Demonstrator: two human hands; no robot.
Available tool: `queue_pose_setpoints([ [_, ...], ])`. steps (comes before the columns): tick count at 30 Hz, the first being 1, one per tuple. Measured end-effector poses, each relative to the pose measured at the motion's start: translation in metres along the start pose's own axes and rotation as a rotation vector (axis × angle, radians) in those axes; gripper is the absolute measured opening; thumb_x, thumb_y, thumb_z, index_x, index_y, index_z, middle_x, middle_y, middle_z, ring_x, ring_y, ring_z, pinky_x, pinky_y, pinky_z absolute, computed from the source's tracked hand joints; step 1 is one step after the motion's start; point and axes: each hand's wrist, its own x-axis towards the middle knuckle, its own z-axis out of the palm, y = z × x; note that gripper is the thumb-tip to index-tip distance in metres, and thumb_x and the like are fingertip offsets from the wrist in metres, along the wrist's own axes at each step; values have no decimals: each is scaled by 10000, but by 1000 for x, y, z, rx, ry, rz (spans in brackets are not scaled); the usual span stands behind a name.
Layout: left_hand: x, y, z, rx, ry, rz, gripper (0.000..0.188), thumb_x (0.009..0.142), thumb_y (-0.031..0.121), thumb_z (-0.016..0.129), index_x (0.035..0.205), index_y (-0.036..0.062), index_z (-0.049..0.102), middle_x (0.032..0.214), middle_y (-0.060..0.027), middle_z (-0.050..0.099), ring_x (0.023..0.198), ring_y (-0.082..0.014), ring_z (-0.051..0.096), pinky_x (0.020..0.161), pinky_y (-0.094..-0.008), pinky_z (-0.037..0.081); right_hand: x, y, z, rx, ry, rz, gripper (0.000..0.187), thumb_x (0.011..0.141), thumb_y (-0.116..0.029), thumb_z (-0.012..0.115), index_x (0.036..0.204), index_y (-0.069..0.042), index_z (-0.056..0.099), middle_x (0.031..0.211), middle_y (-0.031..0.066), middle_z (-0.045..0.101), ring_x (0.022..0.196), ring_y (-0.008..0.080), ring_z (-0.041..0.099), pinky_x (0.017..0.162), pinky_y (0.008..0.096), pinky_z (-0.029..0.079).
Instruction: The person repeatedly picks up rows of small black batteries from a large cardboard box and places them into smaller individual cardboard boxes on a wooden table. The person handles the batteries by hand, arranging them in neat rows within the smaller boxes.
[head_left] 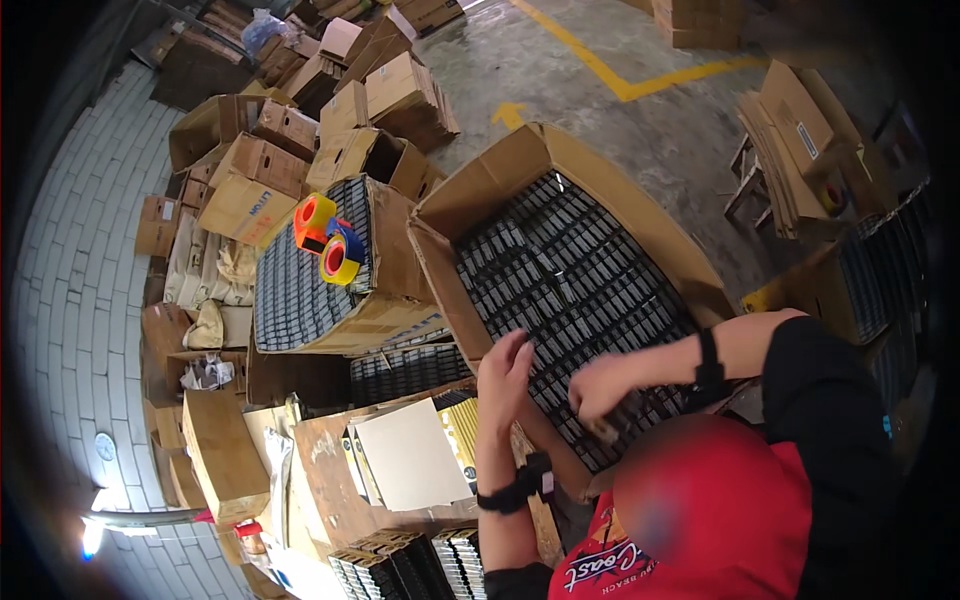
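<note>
A large open cardboard box (580,155) stands before me, packed with rows of small dark metal-and-black pieces (560,270) whose exact kind I cannot tell. Over its near left edge, my left hand (505,375) is raised with bent, closed fingers; anything inside them is hidden. To its right, my right hand (600,385) is closed above the packed rows. A small blurred shape just below it is too unclear to name. Both wrists wear black bands.
Left of the box, another full carton (400,250) carries tape rolls (341,258). A wooden surface (325,450) with white sheets (415,455) lies nearer. Stacked cartons (255,185) line the left; flattened cardboard (800,125) leans on a stool at right.
</note>
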Motion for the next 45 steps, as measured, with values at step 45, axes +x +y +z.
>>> queue_pose_setpoints([
  [45, 171, -103, 40, 622, 713, -346, 448, 791, 153, 512, 1089, -178, 461, 1272, -260, 398, 1190, -427, 360, 1019, -484, 306, 121, 117, -162, 208, 1309, 379, 346, 672, -267, 669, 866, 13, 608, 907, 231, 626, 854, 381, 612, 734, 449, 494],
])
